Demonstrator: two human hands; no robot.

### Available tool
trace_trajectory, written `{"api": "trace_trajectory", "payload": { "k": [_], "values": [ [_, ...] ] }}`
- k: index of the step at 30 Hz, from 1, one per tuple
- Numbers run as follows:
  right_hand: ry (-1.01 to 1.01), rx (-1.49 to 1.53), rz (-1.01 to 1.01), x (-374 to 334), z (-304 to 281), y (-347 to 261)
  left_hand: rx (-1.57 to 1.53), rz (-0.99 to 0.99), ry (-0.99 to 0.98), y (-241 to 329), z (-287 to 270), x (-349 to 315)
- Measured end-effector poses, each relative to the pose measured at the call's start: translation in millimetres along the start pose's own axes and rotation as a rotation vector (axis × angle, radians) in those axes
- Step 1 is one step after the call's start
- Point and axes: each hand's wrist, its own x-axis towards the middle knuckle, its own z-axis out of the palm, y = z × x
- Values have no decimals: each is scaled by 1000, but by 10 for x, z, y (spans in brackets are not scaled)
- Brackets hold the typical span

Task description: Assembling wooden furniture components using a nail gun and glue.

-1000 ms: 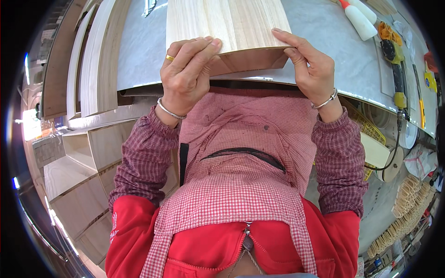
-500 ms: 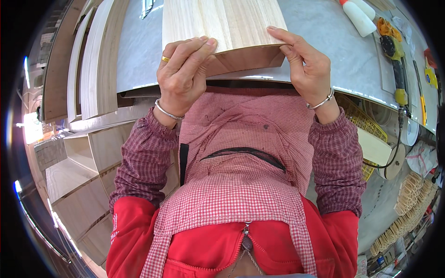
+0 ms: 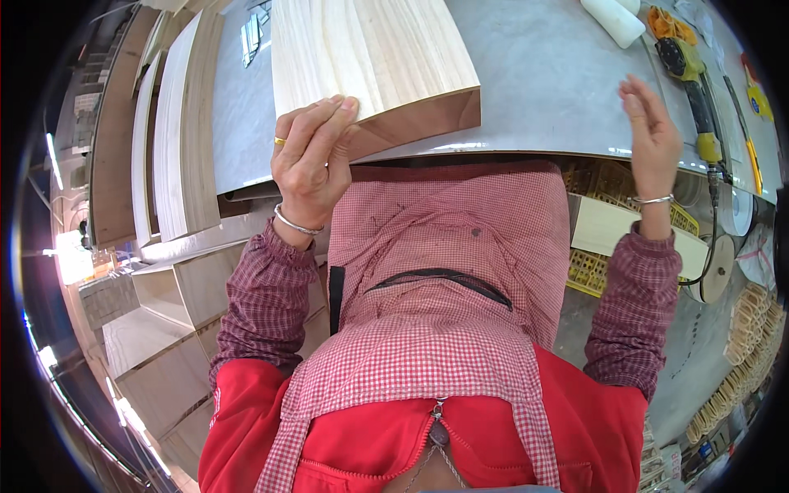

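A pale wooden box (image 3: 378,57) with a broad grained top lies at the table's near edge, its darker side turned toward me. My left hand (image 3: 312,156) grips its near left corner, fingers on the top and the thumb at the side. Away from the box, over the table's right part, my right hand (image 3: 655,135) is raised with nothing in it. Its fingers point up and away from me, extended and slightly blurred. Closest to that hand is a yellow and black power tool (image 3: 690,90) with a cable.
The grey tabletop (image 3: 542,82) carries a white bottle (image 3: 615,23), an orange cloth (image 3: 670,25) and thin metal strips (image 3: 251,39). Tall wooden panels (image 3: 189,123) stand at left, above stacked wooden boxes (image 3: 156,345). Below the right edge are a yellow crate (image 3: 588,271) and a pale board (image 3: 633,234).
My right hand has let go of the box's right corner and moved right. The left hand still holds the box, which now sits lower in view and slightly turned.
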Motion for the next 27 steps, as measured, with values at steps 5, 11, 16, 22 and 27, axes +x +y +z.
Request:
{"api": "trace_trajectory", "payload": {
  "k": [5, 11, 16, 22, 27],
  "values": [
    [133, -607, -63, 0, -429, 568, 7, -1, -18, -130, -55, -212],
    [9, -1107, 163, 4, -673, 952, 18, 0, -11, -206, -122, -505],
    [-127, -1196, 285, 198, -798, 1139, 0, 5, 40, -276, -248, -627],
    [-191, -1031, 281, 445, -868, 1010, -6, 25, 99, -304, -239, -628],
    [-326, -656, 527, 510, -1017, 468, -8, 4, 91, -347, -30, -576]
  ]
}}
